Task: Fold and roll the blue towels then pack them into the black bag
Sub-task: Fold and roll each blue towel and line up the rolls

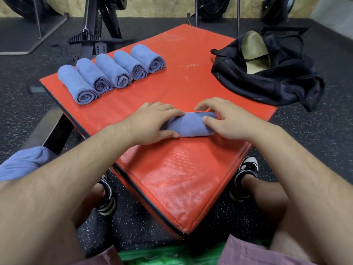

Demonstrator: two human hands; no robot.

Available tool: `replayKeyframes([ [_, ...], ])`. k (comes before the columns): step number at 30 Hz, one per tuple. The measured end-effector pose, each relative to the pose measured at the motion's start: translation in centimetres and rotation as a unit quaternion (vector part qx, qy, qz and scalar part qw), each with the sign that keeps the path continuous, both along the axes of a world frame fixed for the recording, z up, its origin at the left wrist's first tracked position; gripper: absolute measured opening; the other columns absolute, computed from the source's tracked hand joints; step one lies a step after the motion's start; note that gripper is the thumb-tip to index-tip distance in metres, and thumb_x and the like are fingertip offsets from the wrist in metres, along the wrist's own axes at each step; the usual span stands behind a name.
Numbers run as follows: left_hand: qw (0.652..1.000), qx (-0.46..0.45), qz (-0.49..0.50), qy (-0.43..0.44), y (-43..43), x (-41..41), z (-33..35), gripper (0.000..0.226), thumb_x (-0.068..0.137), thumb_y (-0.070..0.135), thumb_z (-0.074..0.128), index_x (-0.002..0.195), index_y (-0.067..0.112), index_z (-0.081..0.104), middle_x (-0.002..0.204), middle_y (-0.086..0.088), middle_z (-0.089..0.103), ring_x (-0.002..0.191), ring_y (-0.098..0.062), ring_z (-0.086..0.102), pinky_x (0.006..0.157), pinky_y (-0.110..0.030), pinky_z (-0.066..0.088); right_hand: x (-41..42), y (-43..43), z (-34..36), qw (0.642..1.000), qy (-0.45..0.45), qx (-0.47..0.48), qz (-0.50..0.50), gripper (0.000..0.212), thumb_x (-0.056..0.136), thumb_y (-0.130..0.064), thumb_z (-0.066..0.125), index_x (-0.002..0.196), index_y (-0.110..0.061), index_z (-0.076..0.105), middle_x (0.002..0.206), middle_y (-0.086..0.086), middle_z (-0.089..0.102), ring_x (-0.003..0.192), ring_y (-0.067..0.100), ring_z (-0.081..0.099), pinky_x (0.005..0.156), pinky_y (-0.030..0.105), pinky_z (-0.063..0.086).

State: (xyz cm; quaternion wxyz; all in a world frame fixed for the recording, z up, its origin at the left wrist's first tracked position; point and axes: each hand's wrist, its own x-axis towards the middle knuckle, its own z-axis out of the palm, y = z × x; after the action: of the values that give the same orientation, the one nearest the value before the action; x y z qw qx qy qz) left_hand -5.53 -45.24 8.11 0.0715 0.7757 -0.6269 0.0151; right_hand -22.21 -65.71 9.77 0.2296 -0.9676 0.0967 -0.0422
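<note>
A rolled blue towel lies across the red padded mat in front of me. My left hand grips its left end, thumb under the near side and fingers over the top. My right hand holds its right end, thumb pressed on the roll and fingers arched above it. Several finished blue towel rolls lie side by side in a row at the mat's far left. The black bag sits open on the mat's far right corner, its tan lining showing.
A loose blue towel pile lies at my left, off the mat. Gym machine frames stand on the speckled rubber floor behind the mat. My shoes are beside the mat's near corner.
</note>
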Motion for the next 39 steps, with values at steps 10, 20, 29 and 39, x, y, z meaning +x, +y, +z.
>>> replayKeyframes([
  [10,0.996,0.045,0.032,0.074,-0.4,2.1,-1.4,0.086,0.075,0.089,0.039,0.149,0.05,0.022,0.119,0.002,0.049,0.111,-0.024,0.049,0.1,-0.049,0.043,0.4,0.3,-1.4,1.0,0.022,0.017,-0.009,0.065,0.073,-0.05,0.08,0.128,-0.049,0.047,0.122,-0.006,0.056,0.115,0.014,0.052,0.103,0.035,0.042],
  [20,0.948,-0.146,0.074,0.274,3.6,1.7,6.8,0.065,0.073,0.041,0.086,0.13,0.035,0.056,0.128,0.026,0.058,0.12,0.015,0.048,0.097,-0.001,0.032,0.5,1.6,3.0,0.929,-0.173,0.324,-0.042,0.049,0.078,-0.002,0.083,0.117,-0.022,0.061,0.096,0.0,0.066,0.071,0.01,0.064,0.071,0.028,0.058],
  [29,0.885,-0.251,0.112,0.377,4.6,2.4,10.2,0.032,0.076,0.022,0.085,0.103,0.027,0.071,0.09,0.015,0.073,0.079,0.004,0.065,0.068,-0.01,0.047,2.4,2.4,6.3,0.873,-0.223,0.434,-0.008,0.037,0.089,0.003,0.067,0.125,-0.002,0.058,0.096,0.01,0.071,0.08,0.018,0.065,0.071,0.03,0.059],
  [39,0.872,-0.168,0.121,0.444,5.9,5.8,11.2,0.043,0.073,0.025,0.088,0.111,0.032,0.069,0.104,0.014,0.072,0.1,-0.002,0.066,0.085,-0.024,0.051,5.9,3.3,6.2,0.881,-0.218,0.42,-0.011,0.043,0.085,0.008,0.071,0.122,-0.012,0.059,0.105,0.008,0.07,0.088,0.013,0.066,0.079,0.025,0.055],
])
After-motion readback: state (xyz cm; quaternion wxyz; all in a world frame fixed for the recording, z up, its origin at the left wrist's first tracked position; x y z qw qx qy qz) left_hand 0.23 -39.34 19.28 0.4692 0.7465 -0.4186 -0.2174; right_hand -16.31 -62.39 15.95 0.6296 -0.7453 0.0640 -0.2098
